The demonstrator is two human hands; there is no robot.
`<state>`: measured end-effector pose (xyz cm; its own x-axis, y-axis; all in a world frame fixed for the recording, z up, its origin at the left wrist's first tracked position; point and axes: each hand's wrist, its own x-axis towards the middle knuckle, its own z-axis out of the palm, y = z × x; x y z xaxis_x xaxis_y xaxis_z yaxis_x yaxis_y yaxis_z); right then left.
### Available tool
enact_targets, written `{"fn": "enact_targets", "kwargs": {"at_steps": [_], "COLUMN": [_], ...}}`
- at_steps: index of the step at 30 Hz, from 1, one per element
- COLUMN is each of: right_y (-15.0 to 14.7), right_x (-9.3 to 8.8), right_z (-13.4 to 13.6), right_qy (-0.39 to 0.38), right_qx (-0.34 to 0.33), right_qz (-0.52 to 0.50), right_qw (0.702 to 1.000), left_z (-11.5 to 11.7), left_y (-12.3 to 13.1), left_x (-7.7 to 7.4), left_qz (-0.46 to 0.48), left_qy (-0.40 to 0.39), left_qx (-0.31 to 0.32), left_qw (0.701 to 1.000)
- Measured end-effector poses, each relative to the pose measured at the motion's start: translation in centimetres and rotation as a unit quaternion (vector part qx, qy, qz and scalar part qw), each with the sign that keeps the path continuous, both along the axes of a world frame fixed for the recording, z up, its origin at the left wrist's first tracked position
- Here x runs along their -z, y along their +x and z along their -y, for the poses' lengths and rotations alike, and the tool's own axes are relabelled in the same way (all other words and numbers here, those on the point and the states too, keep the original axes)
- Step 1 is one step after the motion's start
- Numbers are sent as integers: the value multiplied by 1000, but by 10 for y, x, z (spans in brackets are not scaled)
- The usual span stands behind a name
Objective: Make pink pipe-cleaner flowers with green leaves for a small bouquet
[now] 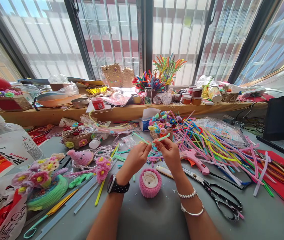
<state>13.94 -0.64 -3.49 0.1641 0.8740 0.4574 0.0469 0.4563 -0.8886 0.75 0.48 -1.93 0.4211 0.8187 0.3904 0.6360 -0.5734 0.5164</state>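
Note:
Above the middle of the grey table, my left hand (pixel 137 158) pinches a light green pipe cleaner (pixel 163 137). Its fingertips almost meet those of my right hand (pixel 168 154), which is closed on the same pipe cleaner. Green ends stick out past both hands; the middle is hidden by my fingers, so I cannot tell if it is one piece or two. Just below my hands stands a small pink fuzzy pot (pixel 150 190) with a white roll inside. Short cut pipe cleaner pieces (pixel 154 156) lie behind my fingers.
Right of my hands lie black-handled scissors (pixel 221 196), a pink glue gun (pixel 195 160) and a heap of coloured pipe cleaners (pixel 214 143). On the left are glue sticks (pixel 67 203), a green flower pot (pixel 49 193) and a plastic bottle (pixel 7 140). A crowded shelf (pixel 122 112) runs behind.

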Motion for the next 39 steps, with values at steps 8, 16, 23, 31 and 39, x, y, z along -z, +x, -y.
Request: {"fn": "enact_targets", "kwargs": {"at_steps": [8, 16, 23, 31, 39], "right_y": [4, 2, 1, 0, -1], "right_x": [-6, -7, -5, -3, -2], "right_z": [3, 4, 3, 0, -2], "right_qy": [47, 54, 16, -62, -68], "right_qx": [-30, -46, -81, -39, -20], "right_qz": [98, 129, 102, -111, -240], "right_qw": [994, 989, 991, 991, 968], "left_z": [7, 11, 12, 14, 12], "left_y": [-2, -2, -3, -1, 6], "left_x": [-4, -7, -3, -9, -4], "left_qz": [-92, -119, -160, -123, -106], "left_qy": [28, 43, 48, 89, 139], "left_qx": [6, 2, 10, 16, -50], "left_qw": [995, 992, 986, 988, 983]}}
